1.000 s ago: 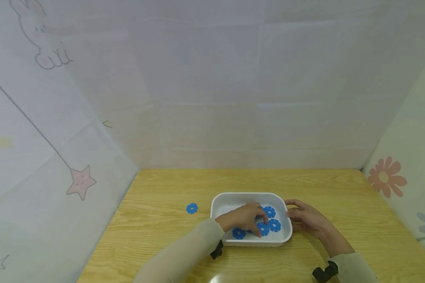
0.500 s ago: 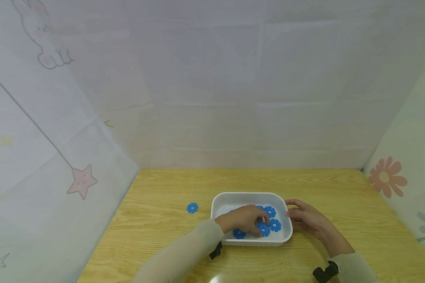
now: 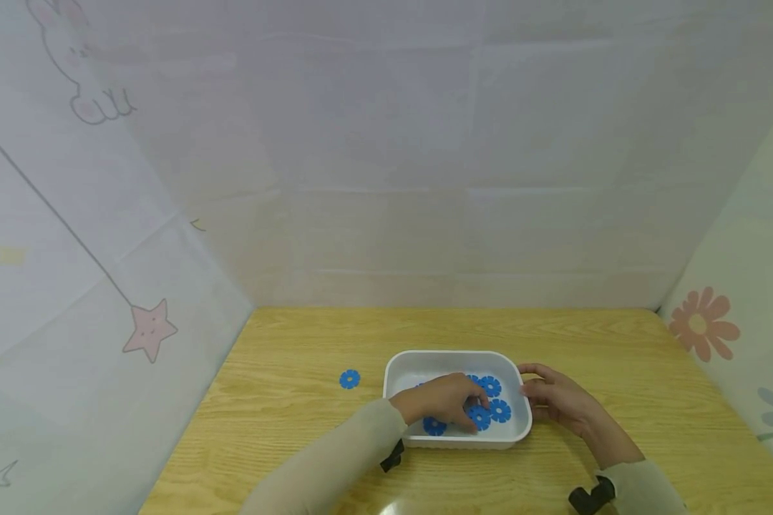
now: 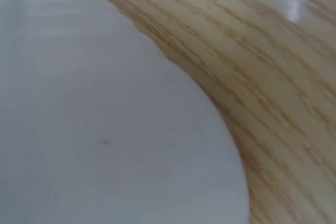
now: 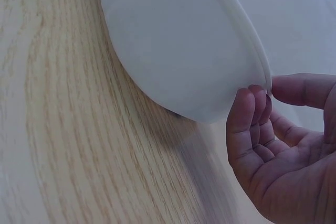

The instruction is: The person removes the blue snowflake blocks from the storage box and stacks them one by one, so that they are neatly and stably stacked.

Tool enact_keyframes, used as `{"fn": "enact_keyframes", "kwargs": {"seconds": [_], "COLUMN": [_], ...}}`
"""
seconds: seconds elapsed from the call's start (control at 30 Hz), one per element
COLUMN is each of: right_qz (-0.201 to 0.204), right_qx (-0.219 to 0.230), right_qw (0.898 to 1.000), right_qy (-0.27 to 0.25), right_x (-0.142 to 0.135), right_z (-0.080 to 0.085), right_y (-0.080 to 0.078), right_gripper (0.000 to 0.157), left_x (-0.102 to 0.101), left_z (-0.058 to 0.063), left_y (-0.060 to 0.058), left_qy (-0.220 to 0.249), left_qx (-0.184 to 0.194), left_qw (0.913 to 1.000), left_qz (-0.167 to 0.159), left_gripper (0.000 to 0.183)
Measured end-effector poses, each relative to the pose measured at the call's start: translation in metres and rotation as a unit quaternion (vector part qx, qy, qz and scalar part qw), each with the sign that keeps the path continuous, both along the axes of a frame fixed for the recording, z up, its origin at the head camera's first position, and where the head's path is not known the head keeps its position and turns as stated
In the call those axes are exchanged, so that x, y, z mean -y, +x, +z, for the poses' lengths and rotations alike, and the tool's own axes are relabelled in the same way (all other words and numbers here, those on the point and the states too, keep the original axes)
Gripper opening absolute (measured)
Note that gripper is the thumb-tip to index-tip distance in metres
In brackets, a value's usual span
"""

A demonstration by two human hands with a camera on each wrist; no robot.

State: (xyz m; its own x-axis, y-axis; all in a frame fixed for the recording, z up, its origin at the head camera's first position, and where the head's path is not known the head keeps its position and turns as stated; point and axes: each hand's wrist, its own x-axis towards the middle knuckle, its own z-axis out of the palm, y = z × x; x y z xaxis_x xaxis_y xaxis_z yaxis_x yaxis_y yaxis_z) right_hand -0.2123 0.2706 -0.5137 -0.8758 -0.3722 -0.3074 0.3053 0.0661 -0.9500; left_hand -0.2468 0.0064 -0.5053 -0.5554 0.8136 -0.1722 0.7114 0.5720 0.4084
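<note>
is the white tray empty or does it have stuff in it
Not empty: the head view shows several blue flower-shaped pieces lying inside the white tray, some beside the left hand.

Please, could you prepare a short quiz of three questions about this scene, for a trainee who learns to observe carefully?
1. True or false: one blue piece lies on the table, outside the tray.
2. Which hand reaches into the tray?
3. The right hand is: A) touching the tray; B) holding a blue piece; C) flat on the table.

Key: 1. True. 2. The left hand. 3. A.
</note>
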Motion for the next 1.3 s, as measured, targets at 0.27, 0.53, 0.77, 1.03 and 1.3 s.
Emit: {"fn": "enact_keyframes", "kwargs": {"seconds": [0.27,0.53,0.77,1.03,1.3], "right_qz": [-0.005,-0.027,-0.032,-0.038,-0.035], "right_qx": [-0.005,-0.005,0.008,0.008,0.005], "right_qw": [1.0,0.999,0.999,0.998,0.999], "right_qy": [0.015,0.031,0.031,0.039,0.034], "right_x": [0.002,0.003,0.003,0.003,0.001], "right_z": [0.002,0.005,0.005,0.004,0.0], "right_y": [0.001,0.004,0.004,0.003,0.001], "right_gripper": [0.062,0.061,0.063,0.063,0.064], "left_x": [0.017,0.071,0.126,0.19,0.229], "left_z": [0.016,0.035,0.042,0.024,-0.004], "left_y": [0.001,-0.001,-0.006,-0.015,-0.018], "left_qy": [0.057,0.19,0.239,0.29,0.288], "left_qx": [0.015,0.038,0.03,0.043,0.062], "left_qw": [0.9975,0.9786,0.9596,0.9231,0.9059], "left_qz": [0.039,0.07,0.146,0.249,0.304], "left_gripper": [0.039,0.045,0.045,0.041,0.043]}}
